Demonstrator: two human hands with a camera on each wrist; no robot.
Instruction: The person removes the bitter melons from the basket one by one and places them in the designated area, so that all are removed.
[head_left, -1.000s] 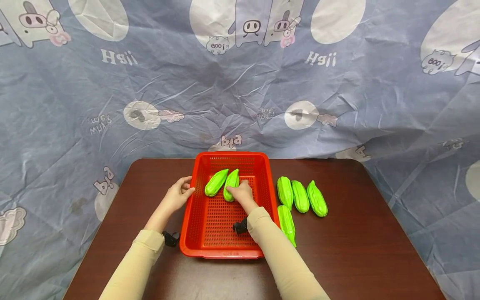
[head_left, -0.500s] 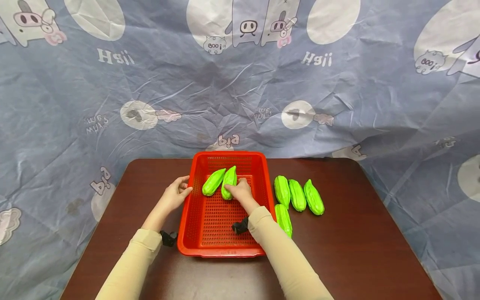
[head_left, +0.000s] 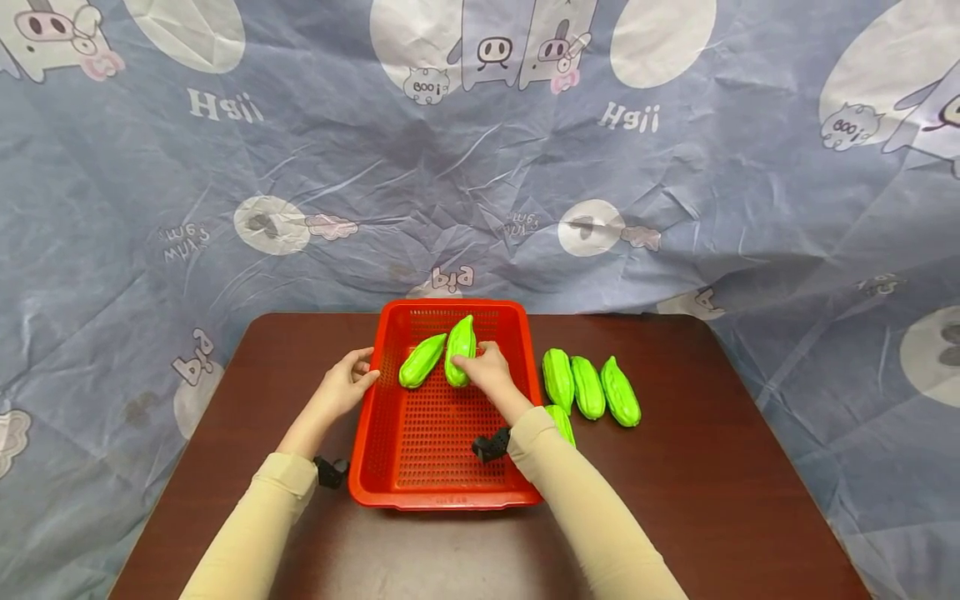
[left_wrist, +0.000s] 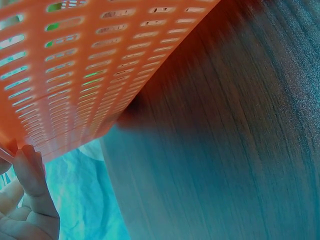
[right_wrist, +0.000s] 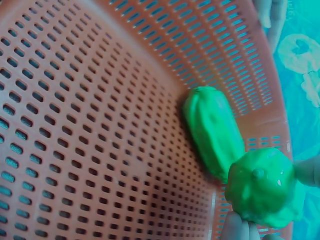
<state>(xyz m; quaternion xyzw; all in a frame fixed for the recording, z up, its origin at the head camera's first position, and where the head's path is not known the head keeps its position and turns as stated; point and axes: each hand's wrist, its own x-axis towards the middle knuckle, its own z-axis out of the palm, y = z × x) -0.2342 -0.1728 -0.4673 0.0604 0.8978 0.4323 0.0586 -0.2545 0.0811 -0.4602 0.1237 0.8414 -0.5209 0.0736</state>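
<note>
A red plastic basket (head_left: 450,495) with slotted walls stands on the table. My left hand (head_left: 347,383) pinches its left rim between thumb and fingers; the left wrist view shows those fingers (left_wrist: 31,175) at the rim. Inside the basket, my right hand (head_left: 491,372) grips a bright green bitter melon (head_left: 461,354) between thumb and fingers. In the right wrist view this bitter melon (right_wrist: 262,185) is seen end-on, above the basket floor. Another bitter melon (head_left: 422,362) lies on the basket floor to its left, touched by no hand.
Several more bitter melons (head_left: 588,388) lie on the table (head_left: 697,467) right of the basket. One of them (head_left: 559,423) is partly hidden by my right sleeve. A patterned grey-blue cloth (head_left: 450,167) hangs behind the table.
My right hand has lifted the gripped bitter melon off the basket floor and moved it slightly away from me. The left hand stays at the rim. The head view has shifted a little.
</note>
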